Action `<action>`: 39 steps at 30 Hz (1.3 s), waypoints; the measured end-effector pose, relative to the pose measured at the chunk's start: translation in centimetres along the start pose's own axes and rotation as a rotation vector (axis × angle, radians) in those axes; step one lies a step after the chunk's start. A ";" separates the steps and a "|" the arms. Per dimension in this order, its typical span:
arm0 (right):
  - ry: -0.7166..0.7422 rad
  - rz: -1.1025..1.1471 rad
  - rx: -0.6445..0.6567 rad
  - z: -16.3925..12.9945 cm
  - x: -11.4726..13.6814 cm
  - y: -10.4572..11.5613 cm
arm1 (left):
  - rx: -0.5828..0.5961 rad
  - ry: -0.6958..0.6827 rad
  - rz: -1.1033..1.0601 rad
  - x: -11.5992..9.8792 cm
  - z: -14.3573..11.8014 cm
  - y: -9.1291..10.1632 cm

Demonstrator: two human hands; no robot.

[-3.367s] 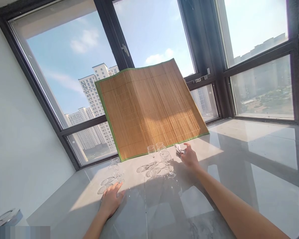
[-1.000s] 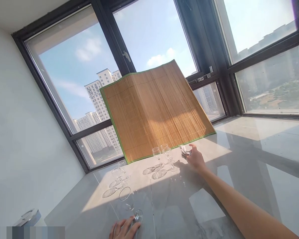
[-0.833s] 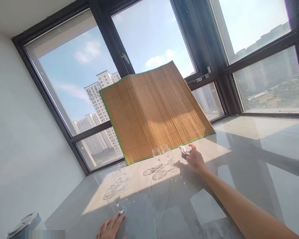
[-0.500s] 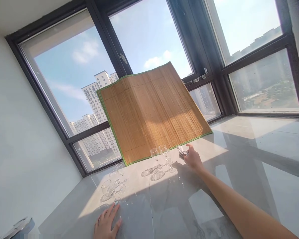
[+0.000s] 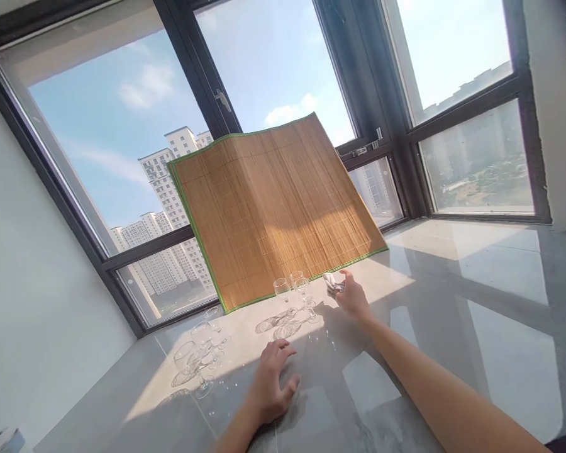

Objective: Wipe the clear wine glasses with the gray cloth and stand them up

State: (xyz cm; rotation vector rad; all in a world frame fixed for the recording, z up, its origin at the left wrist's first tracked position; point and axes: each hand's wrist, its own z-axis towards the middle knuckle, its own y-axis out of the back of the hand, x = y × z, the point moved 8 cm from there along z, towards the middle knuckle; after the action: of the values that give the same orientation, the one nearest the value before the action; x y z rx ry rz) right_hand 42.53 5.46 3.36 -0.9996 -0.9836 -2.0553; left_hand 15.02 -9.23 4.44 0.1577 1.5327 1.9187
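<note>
My right hand point(image 5: 352, 297) grips a crumpled white cloth point(image 5: 331, 284) close to the tiled surface, just right of a small group of stemmed glasses point(image 5: 302, 290). Fingers apart and holding nothing, my left hand point(image 5: 274, 380) hovers over or rests on the tiles in front of those glasses; contact is unclear. To its left stands another cluster of clear stemmed glasses point(image 5: 202, 336), upright in the sunlight with shadows beside them. Small water drops dot the surface between the glasses and my left hand.
A bamboo mat point(image 5: 283, 207) with green edging leans against the dark window frame point(image 5: 396, 126) behind the glasses. At lower left, a round metallic object point(image 5: 2, 440) is partly in view. A white wall point(image 5: 33, 251) bounds the left side of the tiled surface point(image 5: 500, 270).
My left hand has moved right and forward, away from the left cluster's nearest glass. The right hand still holds the cloth beside the other glasses. The view has shifted slightly right.
</note>
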 end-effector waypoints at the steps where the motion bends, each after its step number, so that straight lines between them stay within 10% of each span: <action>1: -0.001 0.004 -0.005 0.0 0.0 0.1 | 0.012 -0.007 0.000 -0.5 1.9 -1.0; 9: 0.029 0.004 -0.044 0.2 0.2 0.5 | 0.153 0.151 0.064 -0.8 10.2 -5.7; 18: 0.012 -0.019 -0.027 0.1 0.3 0.6 | 0.146 0.049 0.079 -1.2 3.9 -3.5; 24: 0.013 -0.023 -0.009 0.0 0.1 0.5 | 0.054 0.261 0.211 5.9 -1.8 -0.2; 31: 0.020 -0.024 -0.017 0.0 0.1 0.5 | 0.004 0.622 0.412 14.8 -1.8 2.2; 39: 0.015 -0.005 -0.011 0.2 -0.1 0.3 | -0.072 0.725 0.385 17.6 -0.7 3.0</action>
State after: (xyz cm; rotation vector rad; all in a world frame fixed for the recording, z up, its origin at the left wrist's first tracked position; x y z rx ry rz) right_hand 42.91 5.44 3.45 -0.9873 -0.9692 -2.0708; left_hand -0.13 -0.15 1.60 -0.3386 1.9896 2.5011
